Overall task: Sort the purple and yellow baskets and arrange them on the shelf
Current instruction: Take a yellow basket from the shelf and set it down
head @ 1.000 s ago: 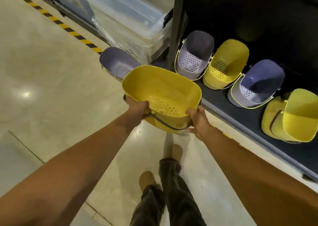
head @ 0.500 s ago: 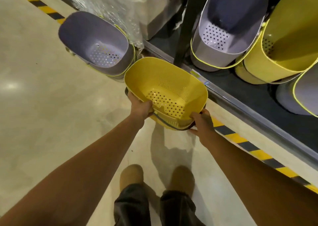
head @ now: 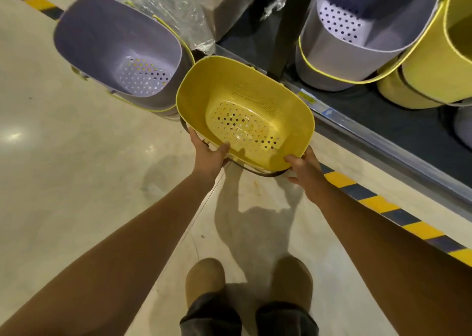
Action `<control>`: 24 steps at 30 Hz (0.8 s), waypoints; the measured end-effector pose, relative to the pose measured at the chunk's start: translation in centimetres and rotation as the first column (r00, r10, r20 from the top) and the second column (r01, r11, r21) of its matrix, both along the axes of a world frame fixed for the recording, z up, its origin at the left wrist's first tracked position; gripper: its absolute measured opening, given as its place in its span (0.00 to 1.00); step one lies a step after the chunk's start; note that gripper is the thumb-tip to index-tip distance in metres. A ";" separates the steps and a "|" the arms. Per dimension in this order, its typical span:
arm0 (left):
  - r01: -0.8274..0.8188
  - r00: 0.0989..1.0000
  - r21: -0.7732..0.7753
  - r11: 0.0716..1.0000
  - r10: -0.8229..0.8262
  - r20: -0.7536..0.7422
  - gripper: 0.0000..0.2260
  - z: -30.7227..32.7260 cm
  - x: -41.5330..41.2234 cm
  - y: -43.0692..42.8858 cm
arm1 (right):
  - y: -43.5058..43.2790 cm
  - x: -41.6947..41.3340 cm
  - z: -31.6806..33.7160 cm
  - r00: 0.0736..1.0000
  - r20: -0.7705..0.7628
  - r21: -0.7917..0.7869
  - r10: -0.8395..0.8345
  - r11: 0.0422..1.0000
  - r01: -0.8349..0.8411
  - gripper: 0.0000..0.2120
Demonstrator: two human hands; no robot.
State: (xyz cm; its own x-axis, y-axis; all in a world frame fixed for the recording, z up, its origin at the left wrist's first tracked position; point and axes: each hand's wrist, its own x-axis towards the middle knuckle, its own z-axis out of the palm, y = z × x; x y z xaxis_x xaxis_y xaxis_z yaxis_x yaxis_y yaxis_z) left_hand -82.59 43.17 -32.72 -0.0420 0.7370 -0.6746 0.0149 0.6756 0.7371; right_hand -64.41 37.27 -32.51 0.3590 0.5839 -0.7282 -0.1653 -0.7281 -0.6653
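Sorting partly done, by the look of the shelf: a purple basket and yellow baskets are already leaned in a row at 1 to 2 o'clock, their full count cut off by the frame edge. One purple basket on the floor at 10 o'clock is not yet shelved. A yellow perforated basket is held above the floor, just short of the shelf lip. Left hand is closed on the near rim's left corner, thumb inside; right hand is closed on the right corner. Basket extends away from both grips, toward 12 o'clock, its dark handle hanging below.
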 end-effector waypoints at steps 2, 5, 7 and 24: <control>0.070 0.983 -0.012 0.998 -0.071 -0.169 0.42 0.7 -0.3 -0.1 | 0.1 -0.3 0.5 0.992 0.117 -0.012 0.040 0.999 -0.039 0.23; 0.235 0.861 -0.110 0.966 -0.260 -0.437 0.40 3.3 -0.1 -1.3 | -0.4 -0.4 2.6 0.898 0.386 -0.136 0.209 0.976 -0.168 0.21; 0.431 0.666 -0.217 0.876 -0.471 -0.578 0.37 5.6 -0.1 -2.3 | -1.1 -0.5 5.2 0.762 0.535 -0.240 0.365 0.931 -0.276 0.22; 0.923 -0.373 -0.382 -0.048 -0.357 -0.856 0.27 32.8 6.7 -4.5 | -8.8 3.1 32.8 0.250 0.708 -0.496 0.660 0.718 -0.488 0.20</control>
